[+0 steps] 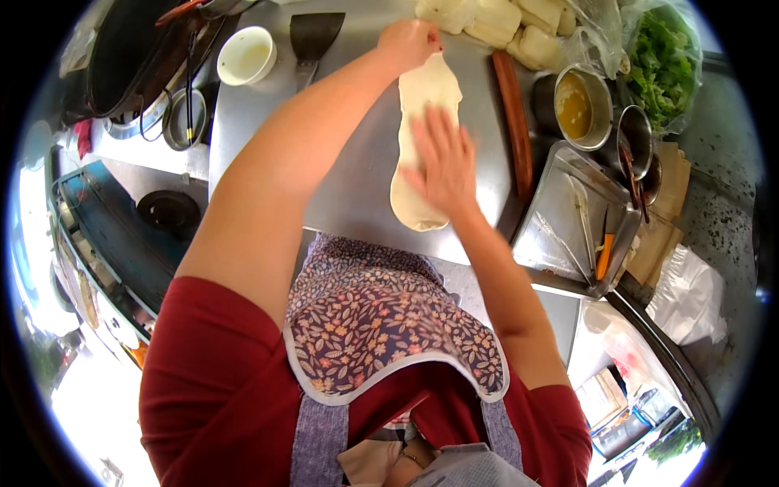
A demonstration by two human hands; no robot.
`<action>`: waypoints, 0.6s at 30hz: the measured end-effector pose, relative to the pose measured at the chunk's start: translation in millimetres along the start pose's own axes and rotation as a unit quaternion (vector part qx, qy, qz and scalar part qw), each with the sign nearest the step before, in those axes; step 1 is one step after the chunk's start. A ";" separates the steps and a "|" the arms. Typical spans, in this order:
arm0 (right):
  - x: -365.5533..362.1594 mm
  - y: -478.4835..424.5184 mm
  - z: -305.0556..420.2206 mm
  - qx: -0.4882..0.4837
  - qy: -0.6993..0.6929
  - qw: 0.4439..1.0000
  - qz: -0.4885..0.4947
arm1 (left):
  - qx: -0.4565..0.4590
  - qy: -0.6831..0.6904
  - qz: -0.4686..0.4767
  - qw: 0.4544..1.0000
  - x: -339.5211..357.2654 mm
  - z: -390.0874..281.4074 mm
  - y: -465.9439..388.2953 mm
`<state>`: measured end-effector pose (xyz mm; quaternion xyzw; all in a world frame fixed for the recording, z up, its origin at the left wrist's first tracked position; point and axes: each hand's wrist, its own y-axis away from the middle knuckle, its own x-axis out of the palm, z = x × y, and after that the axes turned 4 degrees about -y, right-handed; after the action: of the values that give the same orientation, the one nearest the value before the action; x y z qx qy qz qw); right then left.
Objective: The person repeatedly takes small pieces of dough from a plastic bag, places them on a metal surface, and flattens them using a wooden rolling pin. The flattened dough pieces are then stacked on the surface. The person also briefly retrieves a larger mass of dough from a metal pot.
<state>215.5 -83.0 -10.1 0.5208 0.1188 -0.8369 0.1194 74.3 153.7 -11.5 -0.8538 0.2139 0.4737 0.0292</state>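
Note:
A long, flat strip of pale dough (420, 152) lies lengthwise on the stainless steel worktop (359, 182). My left hand (411, 45) pinches the strip's narrow far end between its fingers. Lower down, my right hand (444, 161) rests flat on or just above the dough, with its fingers spread and slightly blurred. A wooden rolling pin (514, 125) lies to the right of the strip. Several folded dough pieces (496, 24) sit at the far edge, beyond the rolling pin.
Left of my left arm are a white bowl (246, 56), a wide metal scraper (315, 36) and a large dark pan (131, 55). On the right stand a metal pot of yellow liquid (575, 106), leafy greens (660, 67) in plastic, and a metal tray (551, 201) holding tongs (581, 225) and an orange-handled knife (604, 255).

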 end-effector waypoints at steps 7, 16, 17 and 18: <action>-25.3 40.3 -1.4 -0.016 0.043 0.995 0.093 | 0.057 0.088 -0.153 0.983 10.9 -6.3 57.7; -0.8 14.8 20.4 0.002 0.006 1.000 -0.010 | 0.029 0.136 -0.086 0.986 7.1 -38.9 100.4; -10.1 44.4 23.9 0.000 0.007 1.000 -0.001 | 0.094 0.111 -0.113 0.983 22.0 -40.2 130.2; -15.5 49.3 18.6 -0.007 -0.001 1.000 -0.015 | 0.168 0.075 -0.139 0.973 36.6 -37.2 158.2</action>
<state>222.5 -134.4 8.2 0.5175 0.1325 -0.8380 0.1109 58.6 -11.5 3.1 -0.8914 0.1709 0.3567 0.2212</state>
